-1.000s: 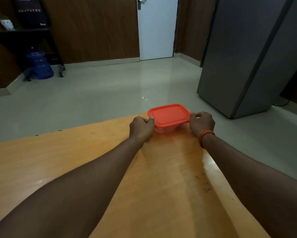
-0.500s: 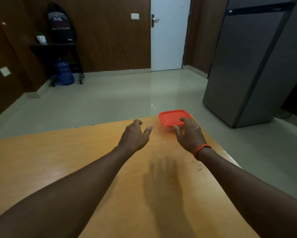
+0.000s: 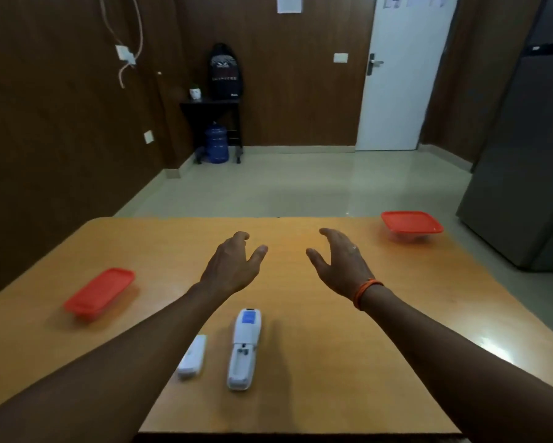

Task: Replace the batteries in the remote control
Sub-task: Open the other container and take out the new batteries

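A white remote control [image 3: 245, 346] lies on the wooden table [image 3: 332, 362] between my forearms, its battery bay uncovered. Its white battery cover [image 3: 192, 356] lies just to its left, partly under my left forearm. My left hand [image 3: 232, 265] and my right hand [image 3: 339, 262] hover above the table's middle beyond the remote, both with fingers apart and holding nothing. A square box with a red lid [image 3: 411, 222] stands at the far right corner. A long box with a red lid [image 3: 100, 293] stands at the left.
A grey fridge [image 3: 524, 155] stands to the right of the table, close to the far corner. A white door [image 3: 400, 75], a black side table with a backpack [image 3: 224, 71] and a blue water jug [image 3: 216, 143] are across the floor.
Both hands let go of the square red-lidded box and drew back toward the table's middle. The view swung left and down, bringing the remote, its cover and the long box into view.
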